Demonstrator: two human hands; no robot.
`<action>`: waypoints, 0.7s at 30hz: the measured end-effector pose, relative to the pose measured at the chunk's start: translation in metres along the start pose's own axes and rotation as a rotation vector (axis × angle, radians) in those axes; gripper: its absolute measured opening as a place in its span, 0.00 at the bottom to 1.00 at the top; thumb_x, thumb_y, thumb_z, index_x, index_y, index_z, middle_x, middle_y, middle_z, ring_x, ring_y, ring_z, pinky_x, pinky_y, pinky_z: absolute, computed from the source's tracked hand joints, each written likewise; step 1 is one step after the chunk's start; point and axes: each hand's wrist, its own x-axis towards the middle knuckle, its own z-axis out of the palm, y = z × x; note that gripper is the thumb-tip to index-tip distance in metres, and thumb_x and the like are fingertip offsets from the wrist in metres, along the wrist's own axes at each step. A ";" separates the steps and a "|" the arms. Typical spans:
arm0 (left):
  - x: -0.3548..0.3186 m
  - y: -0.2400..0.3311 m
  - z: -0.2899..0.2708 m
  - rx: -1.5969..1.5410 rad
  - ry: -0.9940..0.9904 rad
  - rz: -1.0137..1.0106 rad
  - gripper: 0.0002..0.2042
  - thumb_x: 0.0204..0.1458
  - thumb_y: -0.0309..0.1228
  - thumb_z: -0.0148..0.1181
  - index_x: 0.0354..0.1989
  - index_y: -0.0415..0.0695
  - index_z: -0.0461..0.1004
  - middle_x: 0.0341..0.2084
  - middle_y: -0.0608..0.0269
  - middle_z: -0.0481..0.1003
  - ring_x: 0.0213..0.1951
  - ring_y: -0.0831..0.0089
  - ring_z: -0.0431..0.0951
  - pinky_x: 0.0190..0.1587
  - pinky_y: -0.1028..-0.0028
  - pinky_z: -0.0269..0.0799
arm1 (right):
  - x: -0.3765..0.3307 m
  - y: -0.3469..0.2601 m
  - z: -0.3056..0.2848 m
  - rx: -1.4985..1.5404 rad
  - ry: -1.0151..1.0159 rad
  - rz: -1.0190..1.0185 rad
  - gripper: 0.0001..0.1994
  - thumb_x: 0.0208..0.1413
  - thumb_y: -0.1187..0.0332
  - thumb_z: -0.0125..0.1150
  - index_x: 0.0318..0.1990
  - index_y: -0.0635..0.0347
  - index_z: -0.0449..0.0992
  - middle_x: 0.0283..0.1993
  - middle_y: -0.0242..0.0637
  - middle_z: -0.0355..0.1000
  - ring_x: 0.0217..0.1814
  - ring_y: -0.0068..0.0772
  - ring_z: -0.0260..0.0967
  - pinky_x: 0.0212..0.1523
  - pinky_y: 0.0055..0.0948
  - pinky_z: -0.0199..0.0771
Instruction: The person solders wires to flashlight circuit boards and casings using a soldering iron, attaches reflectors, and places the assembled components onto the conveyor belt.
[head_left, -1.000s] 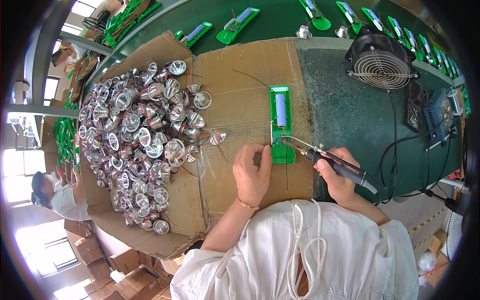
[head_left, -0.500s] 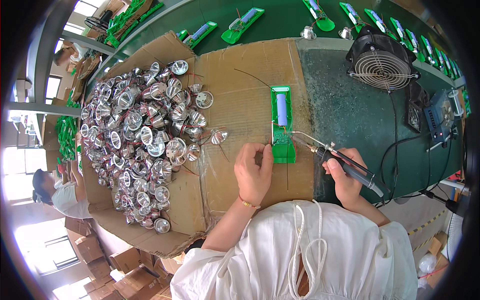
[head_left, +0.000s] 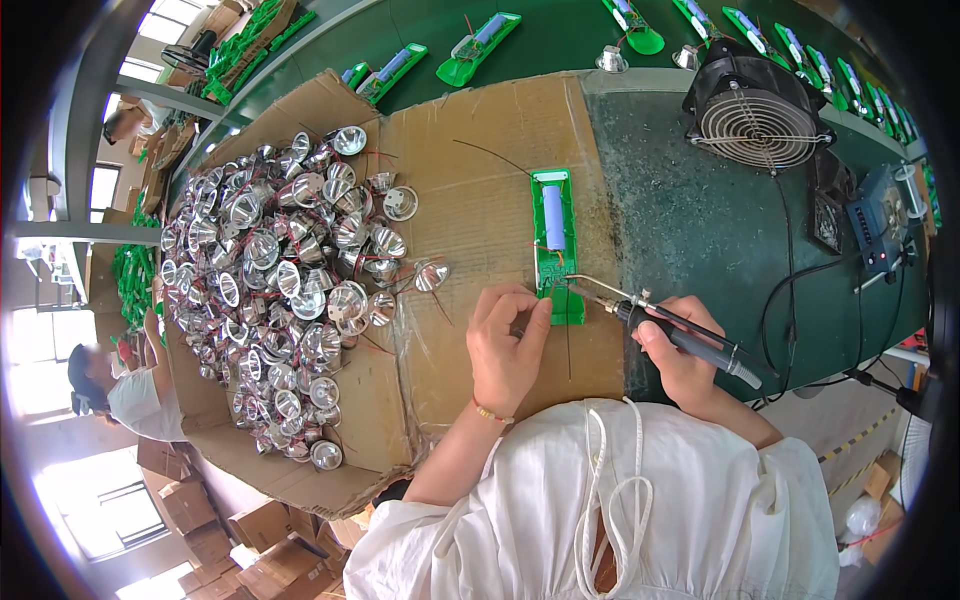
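We see a sheet of flattened brown corrugated cardboard (head_left: 480, 180) spread over the dark green surface (head_left: 690, 220), creased and scuffed, its near edge sagging beside our white cloth top. On the cardboard's right edge lies a long, narrow bright green plastic circuit board (head_left: 556, 245) carrying a pale blue cylindrical battery cell (head_left: 553, 217) along its upper half; thin red and dark wires trail off it.

Our left hand (head_left: 505, 345) rests flat on the cardboard, fingertips pressing the board's lower end; its grip is not closed round anything, the fingers lying extended and together. Our right hand (head_left: 685, 350) has its grip clamped round the black handle of a soldering iron (head_left: 660, 320), whose bare metal tip slants to the board's lower part. Whether the tip actually touches the board we cannot tell.

Across the cardboard's left half sits a heap of shiny silver cone-shaped metal reflectors (head_left: 280, 290), mirror-bright, with thin red wires among them; one lone reflector (head_left: 432, 276) lies apart, nearer the board. At the surface's far right corner stands a round black fan with a wire grille (head_left: 755, 110), and beside it a small blue box-shaped unit (head_left: 885, 215) with black cables; its markings are too small to make out. More green boards (head_left: 480, 45) lie along the far edge, partly cut off. Brown cartons (head_left: 240, 540) stack on the floor at lower left.
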 end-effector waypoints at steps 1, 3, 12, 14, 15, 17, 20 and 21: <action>0.000 -0.001 0.000 0.001 0.000 -0.001 0.05 0.45 0.24 0.61 0.25 0.36 0.72 0.30 0.57 0.71 0.25 0.70 0.73 0.25 0.76 0.69 | 0.000 0.001 0.000 -0.008 -0.005 -0.003 0.08 0.50 0.72 0.60 0.32 0.66 0.68 0.24 0.33 0.72 0.22 0.14 0.64 0.22 0.17 0.64; 0.001 -0.001 0.001 0.001 0.005 0.033 0.05 0.45 0.24 0.61 0.25 0.36 0.72 0.29 0.56 0.71 0.25 0.68 0.72 0.26 0.75 0.69 | 0.001 0.000 -0.001 -0.015 -0.013 -0.007 0.08 0.50 0.72 0.60 0.32 0.66 0.68 0.24 0.33 0.72 0.22 0.14 0.64 0.22 0.17 0.64; 0.003 -0.002 -0.001 0.003 -0.017 -0.005 0.05 0.44 0.25 0.62 0.24 0.37 0.72 0.29 0.56 0.71 0.25 0.67 0.72 0.27 0.74 0.68 | 0.000 -0.003 -0.001 0.032 0.025 0.024 0.09 0.51 0.72 0.58 0.35 0.67 0.65 0.28 0.39 0.68 0.25 0.21 0.67 0.26 0.19 0.70; 0.002 -0.002 -0.001 -0.002 -0.013 -0.015 0.05 0.44 0.25 0.62 0.24 0.37 0.72 0.29 0.56 0.71 0.25 0.68 0.72 0.27 0.74 0.68 | 0.000 -0.002 -0.002 0.032 0.017 0.038 0.09 0.51 0.72 0.58 0.35 0.67 0.65 0.28 0.39 0.68 0.25 0.21 0.67 0.26 0.19 0.70; 0.002 -0.002 -0.001 -0.007 -0.011 -0.022 0.05 0.44 0.25 0.62 0.25 0.37 0.72 0.29 0.56 0.71 0.25 0.68 0.72 0.27 0.74 0.68 | 0.000 -0.001 -0.002 0.032 0.012 0.051 0.09 0.51 0.71 0.58 0.35 0.67 0.65 0.28 0.39 0.68 0.25 0.21 0.66 0.25 0.19 0.70; 0.003 -0.001 -0.001 -0.003 -0.014 -0.023 0.05 0.44 0.25 0.61 0.24 0.37 0.72 0.29 0.56 0.71 0.25 0.68 0.72 0.26 0.74 0.68 | 0.000 -0.002 -0.002 0.024 0.008 0.042 0.09 0.51 0.71 0.58 0.34 0.67 0.65 0.28 0.39 0.68 0.25 0.21 0.66 0.25 0.19 0.70; 0.006 0.002 -0.004 0.015 -0.035 -0.006 0.05 0.45 0.25 0.61 0.25 0.37 0.73 0.28 0.56 0.72 0.24 0.69 0.73 0.26 0.75 0.68 | 0.002 -0.004 -0.004 0.021 0.029 0.018 0.09 0.51 0.72 0.58 0.34 0.67 0.66 0.28 0.39 0.70 0.26 0.21 0.67 0.27 0.20 0.69; 0.008 0.003 -0.006 0.029 -0.054 0.007 0.06 0.45 0.26 0.62 0.26 0.36 0.73 0.28 0.57 0.73 0.24 0.70 0.74 0.26 0.76 0.69 | 0.004 -0.003 -0.006 0.026 0.052 0.006 0.08 0.51 0.72 0.58 0.35 0.67 0.68 0.27 0.39 0.73 0.28 0.21 0.69 0.29 0.20 0.68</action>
